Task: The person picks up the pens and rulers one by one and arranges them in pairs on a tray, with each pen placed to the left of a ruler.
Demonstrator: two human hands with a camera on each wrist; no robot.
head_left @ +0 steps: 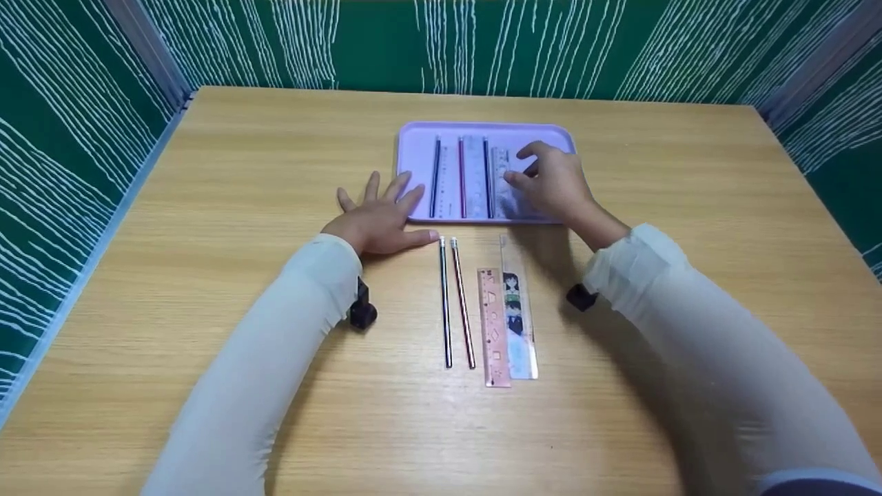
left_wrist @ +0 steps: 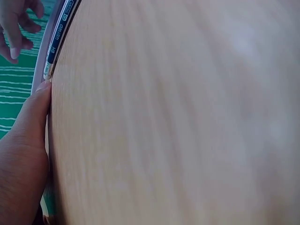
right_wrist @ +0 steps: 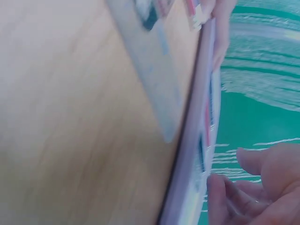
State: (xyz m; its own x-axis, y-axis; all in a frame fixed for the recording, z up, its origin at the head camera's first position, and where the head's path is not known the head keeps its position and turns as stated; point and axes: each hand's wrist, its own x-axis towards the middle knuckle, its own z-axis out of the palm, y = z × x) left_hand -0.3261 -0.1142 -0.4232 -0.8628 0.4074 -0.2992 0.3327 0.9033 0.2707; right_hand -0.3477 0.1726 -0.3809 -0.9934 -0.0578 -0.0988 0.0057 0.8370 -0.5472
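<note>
My left hand [head_left: 377, 224] lies with fingers spread at the near left corner of a lilac tray [head_left: 415, 141]. Its thumb tip is right at the eraser end of a dark striped pencil [head_left: 445, 303] on the table. Over the tray's right part hovers my right hand [head_left: 557, 184], fingers loosely bent and holding nothing, near a clear ruler [head_left: 501, 165]. Also in the tray, side by side, lie two dark pencils, a red pencil [head_left: 462, 176] and two more clear rulers. In the right wrist view a gap shows between thumb and fingers [right_wrist: 217, 197].
Beside the dark pencil on the table lie a red striped pencil [head_left: 463, 303], a pink ruler [head_left: 493, 331] and a clear ruler with cartoon figures [head_left: 514, 303]. Green walls with white streaks stand around the wooden table [head_left: 275, 151].
</note>
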